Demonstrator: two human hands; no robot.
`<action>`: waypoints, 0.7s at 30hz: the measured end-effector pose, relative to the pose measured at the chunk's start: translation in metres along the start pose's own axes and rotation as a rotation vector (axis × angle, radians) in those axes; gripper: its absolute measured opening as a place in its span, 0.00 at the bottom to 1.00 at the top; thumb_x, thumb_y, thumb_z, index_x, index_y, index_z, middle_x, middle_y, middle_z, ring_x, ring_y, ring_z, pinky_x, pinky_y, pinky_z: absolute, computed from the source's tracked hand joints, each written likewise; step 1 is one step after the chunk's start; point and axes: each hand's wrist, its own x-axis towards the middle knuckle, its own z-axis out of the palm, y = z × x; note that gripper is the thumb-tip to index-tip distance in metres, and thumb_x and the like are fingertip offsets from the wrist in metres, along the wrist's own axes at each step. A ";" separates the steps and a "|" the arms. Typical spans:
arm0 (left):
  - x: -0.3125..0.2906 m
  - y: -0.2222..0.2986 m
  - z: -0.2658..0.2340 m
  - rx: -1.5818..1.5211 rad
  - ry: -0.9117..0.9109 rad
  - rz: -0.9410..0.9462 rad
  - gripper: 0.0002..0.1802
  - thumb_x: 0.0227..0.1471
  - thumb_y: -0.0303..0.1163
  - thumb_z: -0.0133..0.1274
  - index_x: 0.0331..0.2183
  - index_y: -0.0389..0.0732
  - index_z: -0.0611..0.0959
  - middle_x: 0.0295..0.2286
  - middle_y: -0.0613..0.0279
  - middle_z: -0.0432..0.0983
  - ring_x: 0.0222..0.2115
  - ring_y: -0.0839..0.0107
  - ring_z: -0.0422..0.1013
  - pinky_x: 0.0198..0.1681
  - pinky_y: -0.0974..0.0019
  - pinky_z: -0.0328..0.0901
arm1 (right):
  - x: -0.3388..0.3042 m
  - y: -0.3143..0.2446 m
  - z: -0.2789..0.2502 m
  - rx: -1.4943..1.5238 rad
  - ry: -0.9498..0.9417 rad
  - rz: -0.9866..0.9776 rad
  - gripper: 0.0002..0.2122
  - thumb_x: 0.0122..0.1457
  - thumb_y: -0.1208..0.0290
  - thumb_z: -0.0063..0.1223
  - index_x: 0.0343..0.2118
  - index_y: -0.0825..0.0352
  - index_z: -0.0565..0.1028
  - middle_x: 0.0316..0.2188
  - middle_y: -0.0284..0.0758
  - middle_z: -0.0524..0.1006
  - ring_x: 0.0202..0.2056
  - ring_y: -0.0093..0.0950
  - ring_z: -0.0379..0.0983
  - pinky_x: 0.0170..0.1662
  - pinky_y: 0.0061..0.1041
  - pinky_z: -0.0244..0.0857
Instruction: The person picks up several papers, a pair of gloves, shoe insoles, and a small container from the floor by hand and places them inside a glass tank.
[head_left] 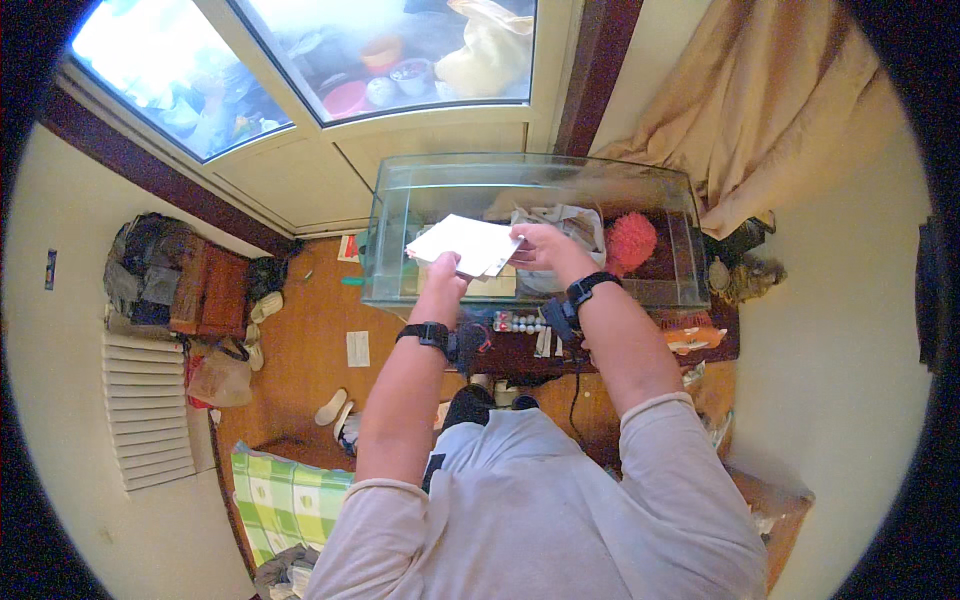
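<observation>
A small stack of white papers (465, 240) is held over the glass tank (530, 170), its sheets slightly fanned at the lower right edge. My left hand (447, 272) grips the stack's near edge, thumb on top. At the right end, my right hand (545, 249) pinches the corner of the sheets. Inside the tank, to the right of the papers, lie a crumpled whitish cloth or bag (570, 222) and a fluffy red-pink ball (631, 243). The papers and my hands hide part of the tank's contents.
The tank stands on a dark reddish table (650, 345), with an orange package (692, 335) at its near right. Beyond is a glazed door (430, 150); a beige curtain (760, 110) hangs at the right. A radiator (148, 410), plastic bag (220, 378) and slippers (331, 406) are at the left.
</observation>
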 end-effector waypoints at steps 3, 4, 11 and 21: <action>0.014 -0.001 0.009 -0.138 0.163 -0.112 0.25 0.41 0.16 0.35 0.46 0.34 0.59 0.40 0.48 0.62 0.39 0.50 0.65 0.38 0.46 0.65 | 0.015 0.001 0.006 0.013 0.032 -0.013 0.09 0.47 0.74 0.46 0.32 0.68 0.65 0.30 0.37 0.71 0.34 0.31 0.69 0.41 0.36 0.65; 0.020 -0.003 0.010 -0.158 0.153 -0.082 0.24 0.41 0.17 0.36 0.45 0.34 0.59 0.39 0.48 0.62 0.39 0.51 0.65 0.37 0.47 0.65 | 0.022 0.001 0.008 0.019 0.038 -0.011 0.09 0.47 0.74 0.46 0.32 0.68 0.65 0.30 0.37 0.71 0.34 0.31 0.69 0.41 0.36 0.65; 0.067 0.004 0.016 -0.080 0.171 -0.186 0.21 0.44 0.20 0.37 0.44 0.37 0.62 0.38 0.50 0.65 0.36 0.54 0.68 0.33 0.48 0.67 | 0.079 -0.015 0.024 0.001 0.085 0.031 0.09 0.49 0.76 0.39 0.34 0.71 0.64 0.31 0.39 0.70 0.35 0.34 0.69 0.39 0.40 0.65; 0.135 0.009 -0.006 -0.134 0.230 -0.247 0.17 0.45 0.23 0.37 0.40 0.36 0.68 0.39 0.50 0.67 0.41 0.56 0.65 0.42 0.51 0.63 | 0.200 -0.008 0.005 -0.086 0.092 0.101 0.10 0.48 0.77 0.42 0.35 0.71 0.63 0.31 0.41 0.70 0.34 0.38 0.69 0.38 0.45 0.64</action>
